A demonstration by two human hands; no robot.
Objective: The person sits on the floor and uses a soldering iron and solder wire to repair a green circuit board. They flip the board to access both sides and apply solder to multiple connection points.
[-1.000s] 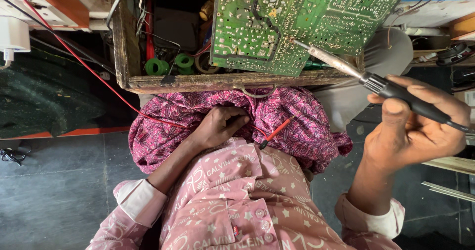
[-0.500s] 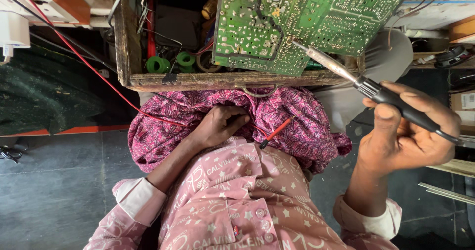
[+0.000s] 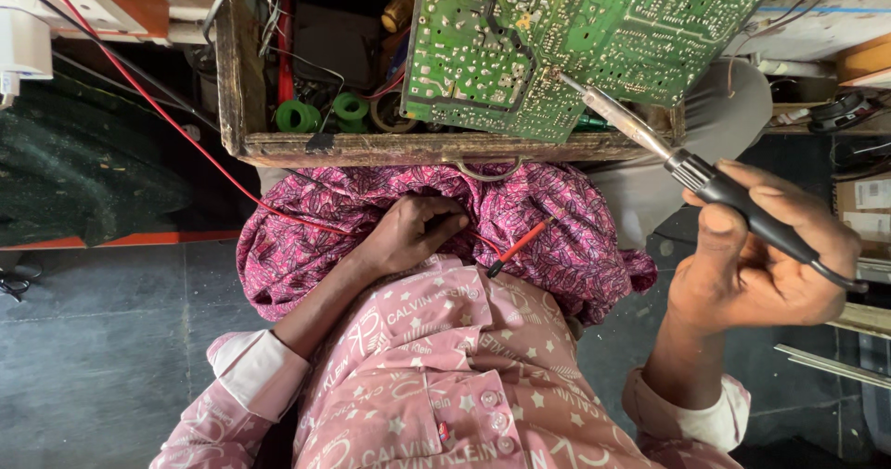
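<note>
At the right of the frame the right hand grips the black handle of a soldering iron, whose metal tip reaches up to the lower edge of the green circuit board at top centre. The board leans over a worn wooden box with green spools inside. At centre, the left hand rests curled on magenta patterned cloth, apparently pinching a red wire; a red probe lies just beside it.
</note>
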